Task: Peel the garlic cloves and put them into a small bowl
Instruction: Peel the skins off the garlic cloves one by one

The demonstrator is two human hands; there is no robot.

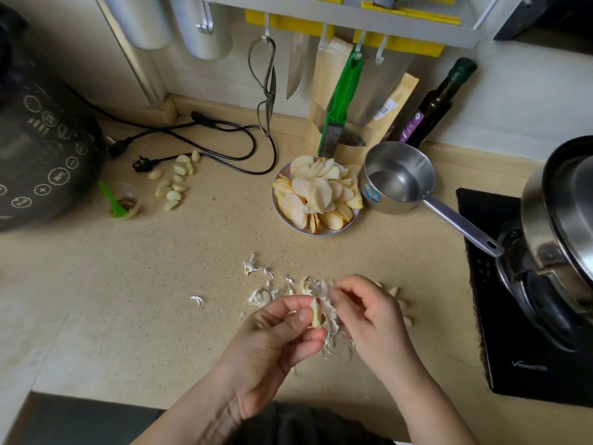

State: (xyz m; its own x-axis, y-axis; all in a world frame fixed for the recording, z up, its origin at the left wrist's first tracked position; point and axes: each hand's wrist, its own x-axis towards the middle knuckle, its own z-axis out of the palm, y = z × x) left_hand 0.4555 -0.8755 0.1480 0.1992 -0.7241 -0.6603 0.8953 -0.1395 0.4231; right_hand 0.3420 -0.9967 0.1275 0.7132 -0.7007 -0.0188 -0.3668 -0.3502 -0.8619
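Speckled beige desk [160, 284] carries about a dozen peeled cloves [175, 181] in a loose heap at the back left, beside one small clear bowl [120, 200] holding a green spoon. Two hands work near the front edge. One garlic clove [316, 313] sits pinched in the left hand [272, 345] grip, fingers curled. Beside it the right hand [372, 319] pinches loose skin [329, 297] above scattered peels [256, 268].

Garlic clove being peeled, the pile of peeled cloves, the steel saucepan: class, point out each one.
garlic clove [316, 313], head view, its bare middle.
pile of peeled cloves [175, 181], head view, a clove mid-pile.
steel saucepan [396, 179], head view, inside bottom.
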